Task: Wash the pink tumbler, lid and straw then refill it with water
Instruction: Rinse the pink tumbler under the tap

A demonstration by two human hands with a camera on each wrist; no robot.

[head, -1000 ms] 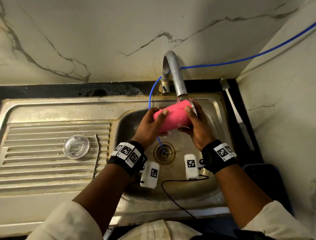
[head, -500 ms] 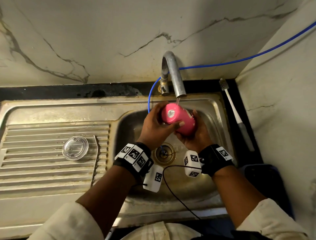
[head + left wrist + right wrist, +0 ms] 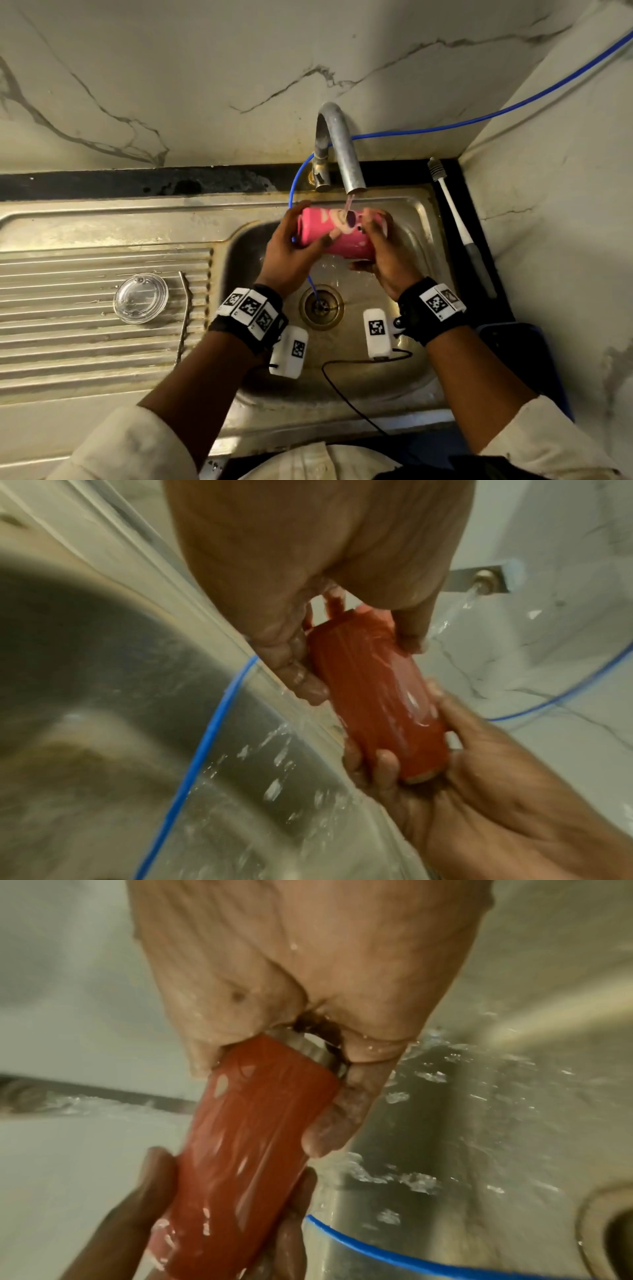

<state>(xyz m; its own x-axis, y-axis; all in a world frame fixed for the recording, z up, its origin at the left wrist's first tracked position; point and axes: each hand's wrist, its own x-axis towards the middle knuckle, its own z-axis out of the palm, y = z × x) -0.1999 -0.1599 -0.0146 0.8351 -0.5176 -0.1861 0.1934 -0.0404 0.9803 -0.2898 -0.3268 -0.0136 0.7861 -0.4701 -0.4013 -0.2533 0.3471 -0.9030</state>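
Observation:
The pink tumbler (image 3: 334, 234) lies sideways over the sink basin under the running tap (image 3: 344, 154); water lands on its side. My left hand (image 3: 294, 246) grips its base end, fingers and thumb curled round it. My right hand (image 3: 380, 253) grips the open, metal-rimmed end (image 3: 308, 1047). The wrist views show the wet tumbler (image 3: 377, 704) held between both hands. The clear lid (image 3: 140, 298) lies on the draining board, and the metal straw (image 3: 185, 315) lies just right of it.
A steel sink (image 3: 394, 383) with a drain (image 3: 321, 306) sits below the hands. A blue hose (image 3: 479, 118) runs along the wall and down into the drain. A white bottle brush (image 3: 460, 229) lies on the dark counter at right. Marble walls stand behind and right.
The tumbler has turned from base-up to lying sideways under the stream. Both hands shifted their hold round it and stayed over the basin.

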